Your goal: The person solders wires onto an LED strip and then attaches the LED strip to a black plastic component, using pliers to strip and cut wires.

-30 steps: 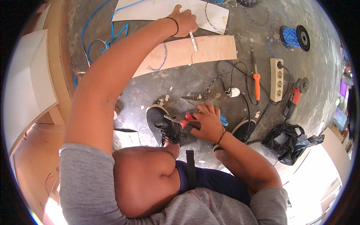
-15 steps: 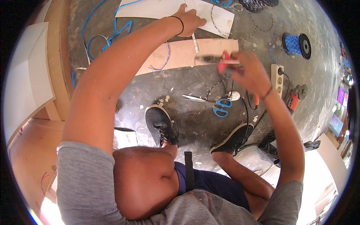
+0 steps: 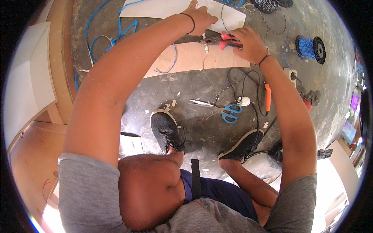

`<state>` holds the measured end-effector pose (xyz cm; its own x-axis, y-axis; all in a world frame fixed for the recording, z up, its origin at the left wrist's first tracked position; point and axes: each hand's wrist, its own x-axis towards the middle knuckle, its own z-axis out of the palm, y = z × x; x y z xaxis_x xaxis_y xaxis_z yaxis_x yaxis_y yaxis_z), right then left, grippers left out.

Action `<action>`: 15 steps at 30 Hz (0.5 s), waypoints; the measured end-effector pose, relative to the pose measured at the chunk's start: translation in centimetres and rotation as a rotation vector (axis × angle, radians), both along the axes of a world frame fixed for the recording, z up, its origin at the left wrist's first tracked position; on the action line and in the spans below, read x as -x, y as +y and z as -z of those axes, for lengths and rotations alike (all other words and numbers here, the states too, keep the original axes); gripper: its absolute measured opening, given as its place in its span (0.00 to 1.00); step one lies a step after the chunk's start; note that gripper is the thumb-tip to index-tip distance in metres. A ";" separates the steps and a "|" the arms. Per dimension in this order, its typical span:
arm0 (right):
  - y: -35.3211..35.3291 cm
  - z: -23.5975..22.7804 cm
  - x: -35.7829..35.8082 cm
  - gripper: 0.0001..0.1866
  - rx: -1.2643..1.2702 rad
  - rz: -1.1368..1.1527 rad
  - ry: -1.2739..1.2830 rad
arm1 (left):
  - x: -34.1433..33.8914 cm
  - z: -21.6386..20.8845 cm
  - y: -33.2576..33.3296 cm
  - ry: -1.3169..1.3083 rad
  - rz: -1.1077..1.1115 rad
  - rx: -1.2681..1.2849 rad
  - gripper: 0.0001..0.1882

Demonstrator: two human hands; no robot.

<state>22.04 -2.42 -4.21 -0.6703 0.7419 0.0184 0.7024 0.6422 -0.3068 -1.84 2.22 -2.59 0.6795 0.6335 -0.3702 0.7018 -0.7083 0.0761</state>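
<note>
My right hand (image 3: 248,46) is closed round the red and black handles of pliers (image 3: 224,41). Their dark jaws point left and lie at a narrow white marked strip (image 3: 206,48); whether they grip it I cannot tell. The strip runs from under my left hand (image 3: 202,19) down over a pale plywood piece (image 3: 225,55). My left hand is bent over the strip above a white board (image 3: 155,9), its fingertips partly hidden. A short blue cord (image 3: 174,58) lies across the plywood.
Blue-handled scissors (image 3: 231,112) lie on the grey floor (image 3: 182,83) between my shoes, near a white plug (image 3: 244,101). An orange-handled tool (image 3: 268,97), an angle grinder (image 3: 311,100), a power strip (image 3: 290,73) and a spool of blue cord (image 3: 311,49) are on the right.
My right hand has carried the pliers up and slightly left, bringing their jaws to the white strip near my left hand. The left hand has barely shifted.
</note>
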 end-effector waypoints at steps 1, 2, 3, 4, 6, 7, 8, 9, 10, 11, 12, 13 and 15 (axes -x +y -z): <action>0.2 -0.2 0.2 0.28 -0.005 0.000 -0.050 | 0.1 -0.1 0.1 0.014 -0.003 0.004 0.24; 0.4 -0.4 0.4 0.28 -0.003 0.002 -0.048 | 0.2 -0.1 0.1 0.028 -0.006 0.009 0.24; 0.8 -0.8 0.5 0.28 -0.008 -0.014 -0.067 | 0.1 0.0 0.1 0.027 -0.004 0.008 0.24; 1.0 -1.0 0.6 0.28 -0.014 -0.029 -0.085 | 0.1 0.0 0.2 0.023 -0.017 0.023 0.24; 1.0 -1.3 1.2 0.27 -0.008 -0.035 -0.116 | 0.1 0.2 0.2 0.019 -0.028 0.037 0.25; 1.0 -1.4 1.4 0.27 -0.002 -0.043 -0.145 | 0.1 0.2 0.2 0.019 -0.031 0.046 0.25; 1.0 -1.4 1.5 0.27 -0.003 -0.042 -0.145 | 0.1 0.2 0.1 0.019 -0.034 0.054 0.24; 1.1 -1.5 1.7 0.27 0.023 -0.040 -0.126 | 0.1 0.3 0.2 0.021 -0.035 0.052 0.24; 1.1 -1.5 1.9 0.27 0.049 -0.038 -0.106 | 0.2 0.4 0.2 0.010 -0.031 0.060 0.24; 1.3 -1.4 2.0 0.27 0.047 -0.039 -0.105 | 0.3 0.4 0.3 -0.001 -0.027 0.068 0.24; 1.5 -1.2 2.2 0.26 0.011 -0.068 -0.122 | 0.2 0.5 0.3 -0.002 -0.026 0.068 0.24; 1.6 -1.1 2.3 0.26 -0.024 -0.098 -0.139 | 0.2 0.5 0.4 -0.003 -0.037 0.074 0.24; 1.8 -1.0 2.8 0.26 -0.017 -0.092 -0.186 | 0.1 0.4 0.4 -0.003 -0.047 0.081 0.24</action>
<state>19.24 -0.64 -3.22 -0.7285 0.6777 -0.0999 0.6838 0.7106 -0.1659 -1.94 2.60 -3.02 0.6508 0.6331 -0.4192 0.7341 -0.6657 0.1342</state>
